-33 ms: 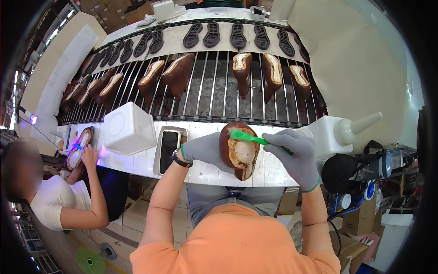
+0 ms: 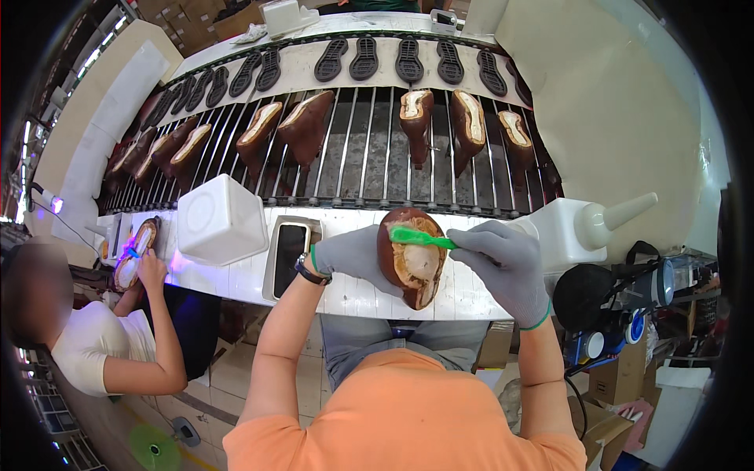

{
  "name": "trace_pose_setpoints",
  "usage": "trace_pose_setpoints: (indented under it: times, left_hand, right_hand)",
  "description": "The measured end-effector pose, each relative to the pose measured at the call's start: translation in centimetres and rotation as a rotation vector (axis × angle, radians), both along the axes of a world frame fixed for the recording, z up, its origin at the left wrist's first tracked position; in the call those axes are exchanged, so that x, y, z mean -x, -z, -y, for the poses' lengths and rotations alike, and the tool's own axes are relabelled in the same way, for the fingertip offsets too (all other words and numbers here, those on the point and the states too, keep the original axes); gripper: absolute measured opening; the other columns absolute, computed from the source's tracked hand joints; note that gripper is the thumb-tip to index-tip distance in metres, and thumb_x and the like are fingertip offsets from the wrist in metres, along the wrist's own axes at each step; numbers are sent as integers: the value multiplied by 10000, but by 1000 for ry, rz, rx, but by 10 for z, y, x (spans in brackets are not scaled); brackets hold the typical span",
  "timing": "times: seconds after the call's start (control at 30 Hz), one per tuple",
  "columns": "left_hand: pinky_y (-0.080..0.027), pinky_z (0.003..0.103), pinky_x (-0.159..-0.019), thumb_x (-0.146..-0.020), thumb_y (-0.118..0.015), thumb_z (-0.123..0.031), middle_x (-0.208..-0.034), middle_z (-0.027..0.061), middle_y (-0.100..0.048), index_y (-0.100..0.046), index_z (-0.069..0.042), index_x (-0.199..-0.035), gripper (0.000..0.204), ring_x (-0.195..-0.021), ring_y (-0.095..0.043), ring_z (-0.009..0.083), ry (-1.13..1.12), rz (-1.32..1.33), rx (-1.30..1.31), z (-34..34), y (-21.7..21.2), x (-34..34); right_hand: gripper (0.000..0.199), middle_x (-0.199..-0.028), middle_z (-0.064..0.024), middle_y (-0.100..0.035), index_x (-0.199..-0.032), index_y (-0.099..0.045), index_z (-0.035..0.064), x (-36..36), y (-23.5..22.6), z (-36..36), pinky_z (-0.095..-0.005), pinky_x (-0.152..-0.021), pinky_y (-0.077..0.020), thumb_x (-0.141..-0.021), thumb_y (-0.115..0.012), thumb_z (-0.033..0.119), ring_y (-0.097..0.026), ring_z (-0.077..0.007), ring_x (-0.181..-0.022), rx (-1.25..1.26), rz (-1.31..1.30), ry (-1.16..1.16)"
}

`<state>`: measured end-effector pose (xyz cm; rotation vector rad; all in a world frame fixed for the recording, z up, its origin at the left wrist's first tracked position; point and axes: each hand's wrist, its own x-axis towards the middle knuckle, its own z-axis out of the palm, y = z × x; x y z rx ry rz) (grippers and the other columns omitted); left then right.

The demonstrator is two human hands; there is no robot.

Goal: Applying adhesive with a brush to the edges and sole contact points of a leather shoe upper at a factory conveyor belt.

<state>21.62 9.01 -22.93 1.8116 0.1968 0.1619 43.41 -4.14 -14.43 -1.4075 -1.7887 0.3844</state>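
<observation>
My gloved left hand [image 2: 357,255] grips a brown shoe upper [image 2: 387,255] by its left side. The upper is turned bottom up, showing a pale, rough underside. In my gloved right hand [image 2: 503,265] is a green brush [image 2: 424,237], its fingers closed round the handle. The brush head lies across the underside of the upper, toward its far end. Just left of my left hand is an oblong tray [image 2: 292,251] with a dark inside. To the right of my right hand, a white bottle with a long spout [image 2: 577,231] lies on its side.
Beyond the white worktable [image 2: 345,306], a roller conveyor [image 2: 361,157] carries several brown uppers. Several black soles [image 2: 364,60] lie on a belt behind it. A white container [image 2: 222,220] stands at left. A co-worker [image 2: 118,345] there holds another upper [image 2: 137,255].
The green brush has shifted slightly left across the upper, my right hand along with it. My left hand and the upper have barely moved.
</observation>
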Motion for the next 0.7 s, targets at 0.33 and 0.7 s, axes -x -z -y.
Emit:
trace_pose_setpoints:
  times: [0.33, 0.7]
  left_hand:
    - [-450, 349, -1042, -655, -909, -218, -1264, 109, -614, -531, -7, -1309, 784, -1178, -569, 201, -331, -19, 146, -18, 39, 15]
    - [-450, 333, -981, -863, -688, -298, -1264, 119, -580, -447, 36, -1345, 634, -1135, -565, 206, -852, 263, 363, 14, 124, -5]
  right_hand:
    - [250, -862, -85, -682, -1038, -728, 73, -73, 31, 37, -326, -649, -482, -795, -720, 130, -634, -262, -725, 230, -144, 270]
    - [129, -890, -147, -666, -924, -690, 80, -94, 165, 61, -460, -764, -509, -853, -625, 166, -649, -352, -855, 536, 514, 943]
